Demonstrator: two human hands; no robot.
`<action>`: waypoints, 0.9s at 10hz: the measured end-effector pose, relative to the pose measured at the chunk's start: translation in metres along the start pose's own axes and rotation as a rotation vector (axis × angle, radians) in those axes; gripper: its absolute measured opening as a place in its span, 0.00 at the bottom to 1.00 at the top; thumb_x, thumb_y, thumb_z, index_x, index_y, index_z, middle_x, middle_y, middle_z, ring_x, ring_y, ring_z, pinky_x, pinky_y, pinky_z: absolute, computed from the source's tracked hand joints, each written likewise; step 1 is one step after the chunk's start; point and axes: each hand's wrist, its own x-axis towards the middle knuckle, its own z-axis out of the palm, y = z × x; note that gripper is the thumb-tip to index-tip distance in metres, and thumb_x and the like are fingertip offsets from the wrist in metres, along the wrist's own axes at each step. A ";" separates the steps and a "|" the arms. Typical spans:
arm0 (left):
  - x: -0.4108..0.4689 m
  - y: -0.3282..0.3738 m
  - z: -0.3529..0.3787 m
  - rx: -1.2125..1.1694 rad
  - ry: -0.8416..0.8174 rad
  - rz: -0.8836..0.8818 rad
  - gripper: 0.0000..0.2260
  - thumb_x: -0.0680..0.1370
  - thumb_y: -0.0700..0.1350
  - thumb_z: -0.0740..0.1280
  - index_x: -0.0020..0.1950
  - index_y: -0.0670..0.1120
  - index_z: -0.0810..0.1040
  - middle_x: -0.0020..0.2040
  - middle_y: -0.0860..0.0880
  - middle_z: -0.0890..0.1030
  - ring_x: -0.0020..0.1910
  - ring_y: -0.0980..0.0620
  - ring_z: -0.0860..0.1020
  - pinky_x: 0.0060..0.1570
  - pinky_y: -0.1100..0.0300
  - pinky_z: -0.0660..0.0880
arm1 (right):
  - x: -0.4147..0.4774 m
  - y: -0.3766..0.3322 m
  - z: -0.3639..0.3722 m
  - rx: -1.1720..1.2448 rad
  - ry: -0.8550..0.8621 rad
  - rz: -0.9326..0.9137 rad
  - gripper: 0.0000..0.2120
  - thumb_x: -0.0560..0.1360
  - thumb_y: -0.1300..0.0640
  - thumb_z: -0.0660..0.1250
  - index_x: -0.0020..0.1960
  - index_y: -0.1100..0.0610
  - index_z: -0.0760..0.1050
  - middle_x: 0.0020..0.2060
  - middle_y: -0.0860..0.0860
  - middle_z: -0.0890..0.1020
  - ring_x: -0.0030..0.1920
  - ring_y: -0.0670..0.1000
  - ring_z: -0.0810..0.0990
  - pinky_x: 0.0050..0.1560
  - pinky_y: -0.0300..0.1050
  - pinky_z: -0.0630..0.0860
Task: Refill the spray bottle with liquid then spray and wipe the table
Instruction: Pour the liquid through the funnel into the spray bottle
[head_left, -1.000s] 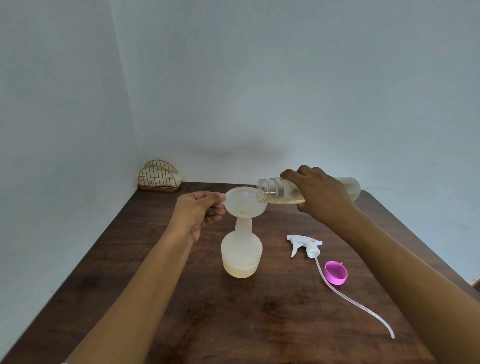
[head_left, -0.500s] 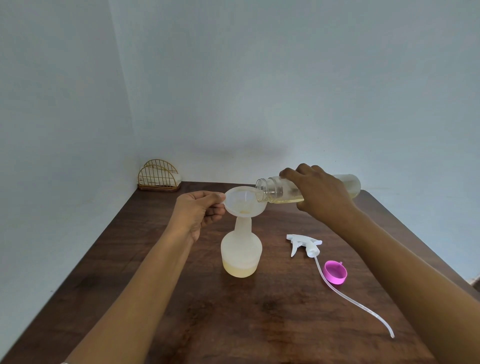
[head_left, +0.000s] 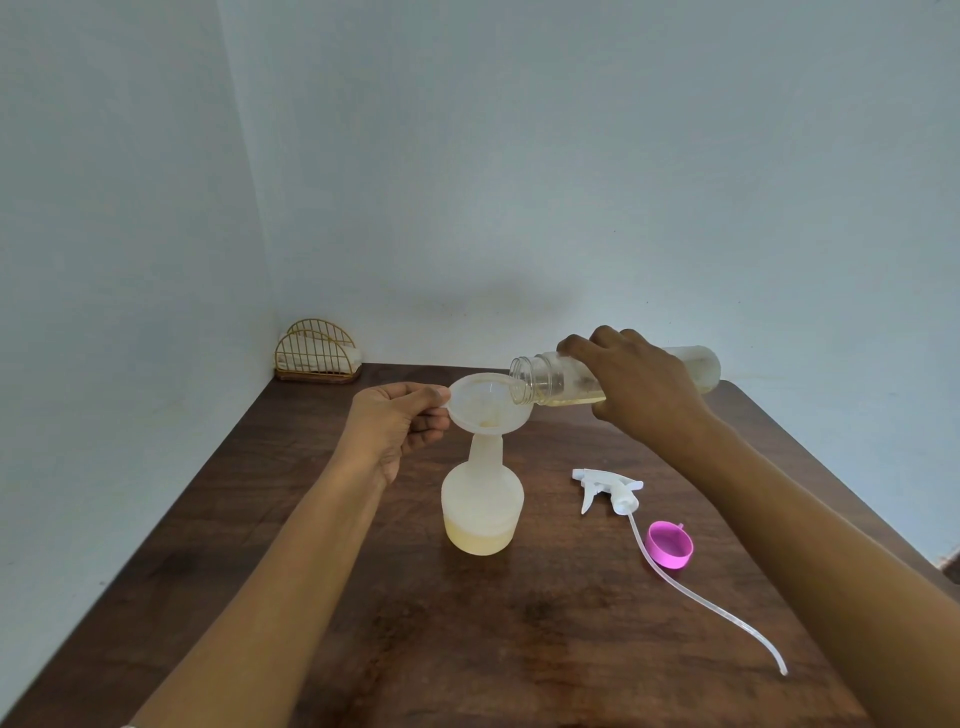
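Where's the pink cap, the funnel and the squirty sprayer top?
pink cap (head_left: 670, 545), head view, on its hollow inside.
funnel (head_left: 480, 402), head view, on the inside of its bowl.
sprayer (head_left: 610, 487), head view, on its white body, behind the trigger.

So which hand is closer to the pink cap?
Right. The right hand holds the tilted bottle up behind the pink cap; the left hand pinches the funnel, farther left.
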 end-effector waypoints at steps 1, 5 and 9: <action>0.000 0.000 0.000 0.000 0.002 -0.002 0.02 0.73 0.38 0.72 0.41 0.40 0.81 0.27 0.49 0.81 0.24 0.58 0.79 0.26 0.67 0.77 | 0.000 0.000 -0.001 -0.005 -0.005 0.000 0.28 0.71 0.63 0.68 0.66 0.47 0.65 0.56 0.50 0.75 0.55 0.52 0.73 0.38 0.43 0.64; 0.000 0.001 0.000 -0.005 -0.013 -0.002 0.02 0.73 0.38 0.72 0.41 0.41 0.81 0.27 0.49 0.81 0.24 0.58 0.78 0.27 0.67 0.77 | 0.000 -0.001 -0.003 -0.023 0.015 -0.001 0.28 0.71 0.64 0.67 0.66 0.47 0.65 0.55 0.50 0.75 0.55 0.53 0.74 0.38 0.42 0.63; -0.001 0.002 0.001 -0.004 -0.011 -0.005 0.02 0.73 0.38 0.72 0.40 0.41 0.81 0.27 0.49 0.81 0.24 0.58 0.78 0.27 0.67 0.77 | 0.000 -0.003 -0.005 -0.039 0.009 -0.001 0.28 0.72 0.64 0.67 0.67 0.47 0.64 0.57 0.50 0.74 0.57 0.53 0.73 0.40 0.42 0.63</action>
